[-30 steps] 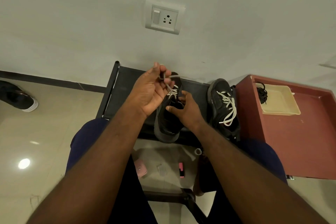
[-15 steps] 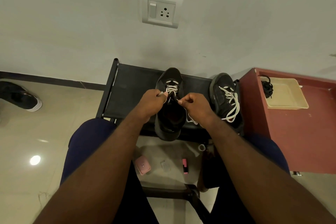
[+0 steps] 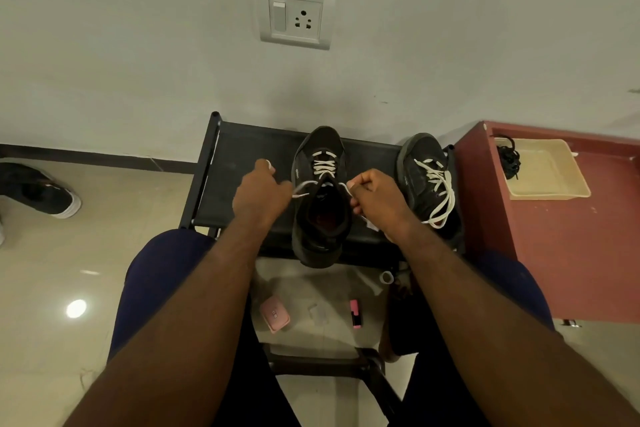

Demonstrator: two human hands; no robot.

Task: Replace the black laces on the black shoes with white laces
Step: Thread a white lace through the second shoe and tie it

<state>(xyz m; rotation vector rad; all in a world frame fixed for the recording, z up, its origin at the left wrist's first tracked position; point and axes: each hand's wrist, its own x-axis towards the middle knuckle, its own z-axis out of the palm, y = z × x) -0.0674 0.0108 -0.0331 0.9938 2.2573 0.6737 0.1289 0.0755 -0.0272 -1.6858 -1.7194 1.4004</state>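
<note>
A black shoe (image 3: 320, 211) stands on the black bench (image 3: 242, 177) in front of me, its white lace (image 3: 323, 165) crossed through the upper eyelets. My left hand (image 3: 261, 192) grips the lace's left end, and my right hand (image 3: 375, 196) pinches the right end; both ends are pulled sideways away from the shoe. A second black shoe (image 3: 427, 184) with a loose white lace stands to the right on the bench. Black laces (image 3: 509, 158) lie bunched at the left edge of a beige tray (image 3: 547, 170).
The tray sits on a red-brown table (image 3: 571, 236) to the right. A wall with a socket plate (image 3: 296, 15) rises behind the bench. On the floor between my knees lie a pink case (image 3: 275, 317) and a pink marker (image 3: 355, 314). Another shoe (image 3: 41, 191) is at far left.
My left hand dropped from above the shoe's toe to its left side. Both hands moved apart, drawing the lace ends outward. The camera tilted slightly.
</note>
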